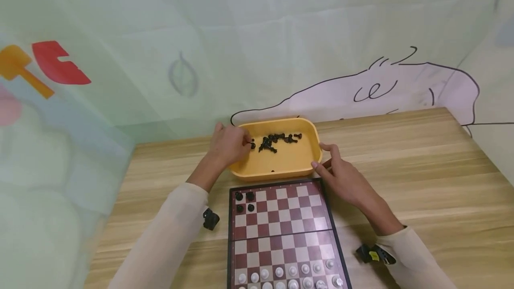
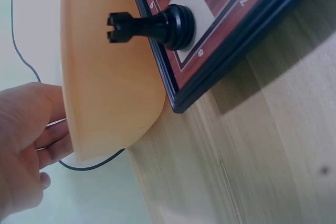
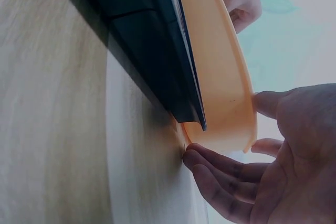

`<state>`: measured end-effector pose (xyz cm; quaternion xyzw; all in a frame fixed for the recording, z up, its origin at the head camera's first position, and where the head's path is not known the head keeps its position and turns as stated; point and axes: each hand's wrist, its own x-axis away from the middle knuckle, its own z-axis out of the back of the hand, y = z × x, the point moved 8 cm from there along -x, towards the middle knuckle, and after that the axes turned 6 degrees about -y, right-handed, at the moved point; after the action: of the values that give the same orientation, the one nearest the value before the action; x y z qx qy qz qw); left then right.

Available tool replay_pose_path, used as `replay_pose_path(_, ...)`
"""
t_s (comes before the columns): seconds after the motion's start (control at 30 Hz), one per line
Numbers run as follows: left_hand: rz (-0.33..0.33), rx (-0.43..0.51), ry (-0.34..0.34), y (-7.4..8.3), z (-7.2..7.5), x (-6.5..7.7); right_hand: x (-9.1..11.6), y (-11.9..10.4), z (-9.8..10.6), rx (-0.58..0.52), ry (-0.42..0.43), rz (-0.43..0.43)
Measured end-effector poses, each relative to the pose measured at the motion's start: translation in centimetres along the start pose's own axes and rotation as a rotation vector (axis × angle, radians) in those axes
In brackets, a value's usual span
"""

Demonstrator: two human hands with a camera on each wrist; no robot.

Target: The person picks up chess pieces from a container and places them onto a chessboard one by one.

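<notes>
A yellow plastic tray [image 1: 295, 159] holds several black chess pieces [image 1: 277, 137], mostly lying toward its far side. My left hand [image 1: 230, 144] reaches over its left end, fingertips right at a black piece [image 1: 253, 146]; I cannot tell whether they pinch it. In the left wrist view, the tray wall partly hides those fingers. At the near right corner, my right hand [image 1: 343, 177] grips the tray, digits at its rim and side. Close in front lies a chessboard [image 1: 277, 217], with a black rook [image 2: 152, 29] upright on its corner square and three other black pieces beside it.
White chess pieces [image 1: 279, 272] stand in two rows at the board's near end. Behind the wooden table [image 1: 401, 155] hangs a printed cloth backdrop [image 1: 257, 57]. Black devices sit at both wrists, the right one [image 1: 375, 254] bearing a yellow label.
</notes>
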<state>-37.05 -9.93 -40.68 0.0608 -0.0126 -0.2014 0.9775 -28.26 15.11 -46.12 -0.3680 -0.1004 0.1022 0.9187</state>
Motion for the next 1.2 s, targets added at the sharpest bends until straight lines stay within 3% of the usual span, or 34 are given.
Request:
replay_pose_path(0.73, -0.055, 0.033, 0.136, 1.9, 2.4, 1.9, 0.0, 0.5, 0.5, 0.001, 0.008, -0.002)
replay_pose_path(1.2, -0.074, 0.072, 0.247, 2.4, 3.9, 4.2, -0.1, 0.7, 0.4, -0.004, 0.007, -0.007)
